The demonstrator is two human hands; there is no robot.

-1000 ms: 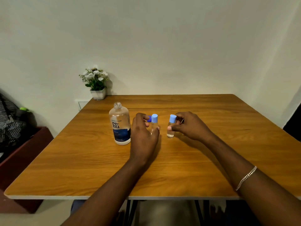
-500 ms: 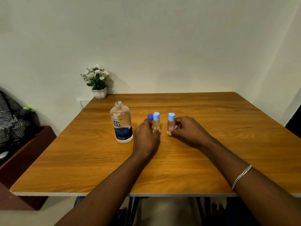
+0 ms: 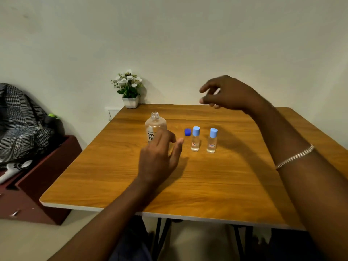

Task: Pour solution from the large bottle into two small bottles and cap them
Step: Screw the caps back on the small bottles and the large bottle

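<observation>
Fingers spread, left hand (image 3: 160,157) hovers empty before the uncapped large bottle (image 3: 155,127); right hand (image 3: 228,95) hangs loose above the desk (image 3: 216,185). Both small bottles (image 3: 195,139) (image 3: 212,141) stand capped beside the dark blue cap (image 3: 187,132), likely done

1 large bottle (image 3: 155,127) | 2 small bottles (image 3: 195,139) | 1 loose cap (image 3: 187,132)

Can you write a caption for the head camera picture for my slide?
Two small capped bottles stand beside the open large bottle while both empty hands hover above the table.
</observation>
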